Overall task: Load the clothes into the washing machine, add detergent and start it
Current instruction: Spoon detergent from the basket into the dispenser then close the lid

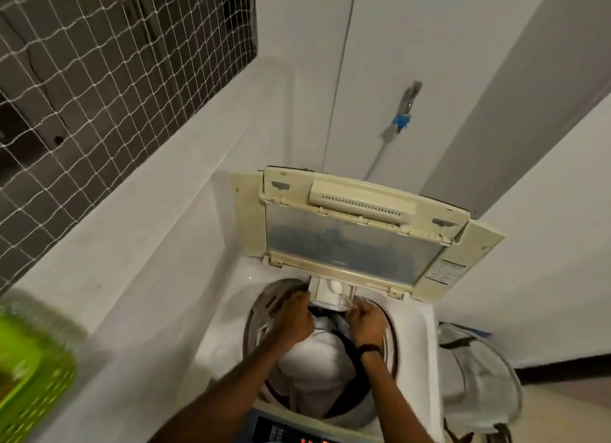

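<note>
In the lower middle of the frame, we find both hands at the small white plastic detergent drawer, pulled out from the back rim of the cream top-loading washing machine. The left hand curls round the drawer's left front corner and the right hand, a dark band on its wrist, pinches the right front corner; both hold it closely, fingers bent. Below them the white and dark clothes already lie in the steel drum, so we judge loading done. The hinged lid with its clear pane stands folded up at the back. Detergent seems the step in hand: we cannot tell whether the drawer holds any. Left, we think: shut the drawer, lower the lid, press start. At the bottom edge the dark blue control panel shows red lit digits, cut off and unreadable. A printed sticker on the lid's right corner is too blurred to read; no brand shows
</note>
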